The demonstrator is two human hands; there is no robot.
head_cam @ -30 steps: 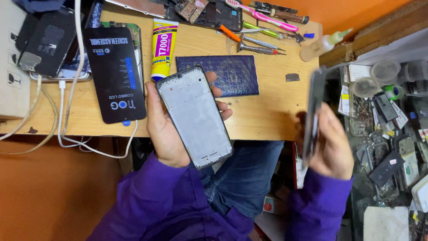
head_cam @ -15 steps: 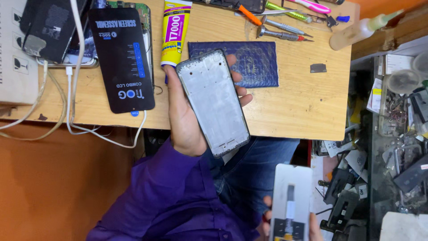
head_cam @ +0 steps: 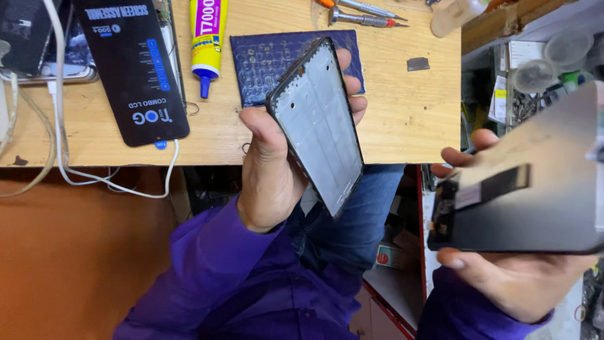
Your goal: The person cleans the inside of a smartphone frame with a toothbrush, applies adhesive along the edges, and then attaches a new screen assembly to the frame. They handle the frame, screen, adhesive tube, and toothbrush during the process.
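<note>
Left hand (head_cam: 272,171) grips phone frame (head_cam: 318,123) upright; right hand (head_cam: 516,277) cradles screen panel (head_cam: 535,189).

Left hand (head_cam: 270,170): in front of the workbench (head_cam: 415,126) edge, gripping the phone frame (head_cam: 318,123) by its sides.
Phone frame: tilted, upper end over the work mat (head_cam: 264,60), lower end past the bench edge above the lap.
Right hand (head_cam: 509,277): right of the bench, under the display panel (head_cam: 535,182), well apart from the frame.
Work mat: on the bench, behind the frame.
Adhesive tube (head_cam: 206,38): on the bench, just left of the mat.
Screen box (head_cam: 135,63): left of the tube.
Cable (head_cam: 60,126): left of the box, hanging over the front edge.
Screwdrivers (head_cam: 365,14): at the bench rear, behind the mat.
Parts shelf (head_cam: 535,69): right of the bench, behind the panel.
</note>
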